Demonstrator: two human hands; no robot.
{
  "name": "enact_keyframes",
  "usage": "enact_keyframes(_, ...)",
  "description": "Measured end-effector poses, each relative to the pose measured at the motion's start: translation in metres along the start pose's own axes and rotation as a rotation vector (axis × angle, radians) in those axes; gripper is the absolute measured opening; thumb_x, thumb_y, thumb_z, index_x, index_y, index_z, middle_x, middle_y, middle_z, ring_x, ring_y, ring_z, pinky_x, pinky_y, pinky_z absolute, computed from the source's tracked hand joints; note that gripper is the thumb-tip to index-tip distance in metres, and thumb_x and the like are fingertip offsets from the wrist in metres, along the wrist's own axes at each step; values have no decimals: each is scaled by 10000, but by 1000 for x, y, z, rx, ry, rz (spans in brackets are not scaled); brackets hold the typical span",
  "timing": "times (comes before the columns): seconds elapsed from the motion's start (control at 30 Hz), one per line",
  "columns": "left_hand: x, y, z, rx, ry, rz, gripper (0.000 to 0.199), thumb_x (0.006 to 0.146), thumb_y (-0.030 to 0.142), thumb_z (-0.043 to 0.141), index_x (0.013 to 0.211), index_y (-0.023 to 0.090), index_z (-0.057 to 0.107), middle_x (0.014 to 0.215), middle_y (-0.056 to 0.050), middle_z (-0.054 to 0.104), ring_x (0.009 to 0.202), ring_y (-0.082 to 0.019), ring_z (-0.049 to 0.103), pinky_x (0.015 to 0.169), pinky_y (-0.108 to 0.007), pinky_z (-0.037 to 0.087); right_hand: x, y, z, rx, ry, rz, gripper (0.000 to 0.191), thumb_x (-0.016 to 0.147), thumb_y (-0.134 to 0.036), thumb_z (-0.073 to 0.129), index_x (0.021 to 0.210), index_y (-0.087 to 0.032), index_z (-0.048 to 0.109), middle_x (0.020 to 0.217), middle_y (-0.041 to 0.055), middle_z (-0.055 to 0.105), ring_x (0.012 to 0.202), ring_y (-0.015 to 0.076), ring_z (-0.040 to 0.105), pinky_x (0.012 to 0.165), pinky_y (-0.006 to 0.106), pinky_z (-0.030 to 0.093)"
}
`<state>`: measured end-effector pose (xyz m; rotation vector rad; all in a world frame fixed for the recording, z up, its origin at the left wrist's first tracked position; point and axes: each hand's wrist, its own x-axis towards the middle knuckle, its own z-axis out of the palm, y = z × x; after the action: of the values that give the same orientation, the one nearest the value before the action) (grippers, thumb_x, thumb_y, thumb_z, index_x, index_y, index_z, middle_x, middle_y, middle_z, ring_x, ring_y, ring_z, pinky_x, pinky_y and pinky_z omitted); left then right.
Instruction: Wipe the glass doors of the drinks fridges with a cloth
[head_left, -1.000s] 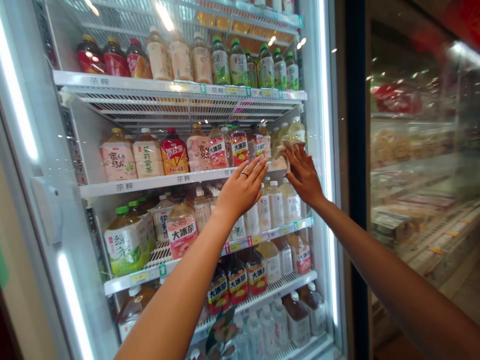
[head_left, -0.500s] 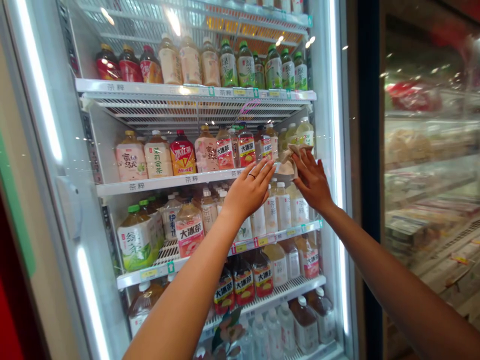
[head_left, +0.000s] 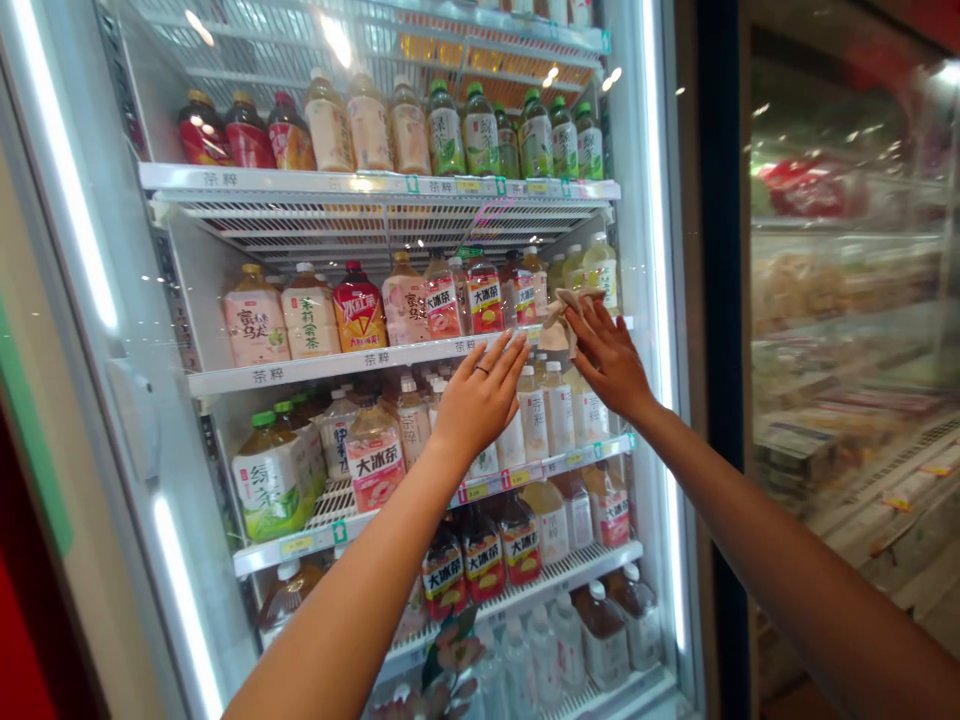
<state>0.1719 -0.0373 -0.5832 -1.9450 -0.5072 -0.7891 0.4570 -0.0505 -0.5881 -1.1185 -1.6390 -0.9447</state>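
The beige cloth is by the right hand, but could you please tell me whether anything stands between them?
Nothing visible does: the right hand touches the beige cloth directly. The left hand is apart from it, and the bottles stand behind.

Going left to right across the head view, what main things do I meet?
White oblong door fitting → red-capped, red-labelled plastic bottle → left hand with black ring → crumpled beige cloth → right hand → rightmost upright white light strip.

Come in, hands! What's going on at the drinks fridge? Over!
Right hand: holding cloth at glass door. Left hand: open, empty, beside the cloth. Bottles: behind the glass, out of the way.
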Motion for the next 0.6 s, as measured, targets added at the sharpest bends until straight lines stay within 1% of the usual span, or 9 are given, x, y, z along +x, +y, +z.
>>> enact_keyframes(0.1,-19,-3,-2,20,39,-11,642,1093,251,421,1717,124,345,1782,-57,334,1670,-224,327,1359,-438,361,7,0,2,-7,16,18,757,1098,-349,481,1736,-527,114,1836,-123,181,1705,290,172,1373,689,222)
enact_keyframes(0.2,-26,-11,-4,5,105,-50,752,1079,250,466,1763,169,164,1779,-56,323,1669,-231,326,1367,-467,350,12,-9,9,-8,34,15,749,1108,-351,452,1737,-527,84,1837,-133,161,1708,278,156,1377,674,223)
enact_keyframes(0.27,-27,-19,-7,-15,169,-115,848,1063,226,488,1767,194,15,1782,-60,311,1667,-240,329,1375,-483,336,9,-16,13,-2,38,0,743,1114,-343,431,1735,-533,71,1835,-145,156,1707,268,158,1381,659,229)
enact_keyframes(0.33,-27,-26,-9,-29,212,-174,900,1054,205,492,1757,218,-70,1785,-56,304,1665,-254,336,1380,-503,325,1,-19,14,2,32,-12,742,1113,-338,430,1733,-537,73,1832,-154,163,1705,265,170,1383,652,235)
enact_keyframes(0.4,-30,-33,-12,-36,205,-183,905,1057,201,483,1753,232,-95,1789,-48,293,1664,-259,338,1383,-508,322,-6,-17,12,-1,17,-15,738,1109,-336,436,1734,-535,97,1828,-154,183,1703,268,182,1386,650,234)
enact_keyframes(0.47,-35,-37,-14,-37,167,-155,890,1062,201,467,1755,220,-90,1795,-49,269,1668,-252,328,1386,-491,321,-8,-14,12,-2,13,2,726,1107,-324,426,1737,-524,127,1827,-150,197,1703,272,183,1389,648,227)
enact_keyframes(0.53,-39,-37,-14,-36,139,-134,876,1060,194,456,1760,197,-70,1801,-58,246,1675,-247,309,1392,-476,311,-4,-14,14,7,42,43,717,1104,-300,397,1741,-511,145,1829,-149,188,1705,277,173,1391,654,216)
enact_keyframes(0.6,-41,-36,-15,-32,130,-133,862,1058,186,447,1765,175,-46,1803,-70,243,1681,-249,290,1398,-477,297,4,-20,18,21,91,90,715,1100,-288,374,1745,-503,151,1831,-153,168,1708,284,161,1394,663,202)
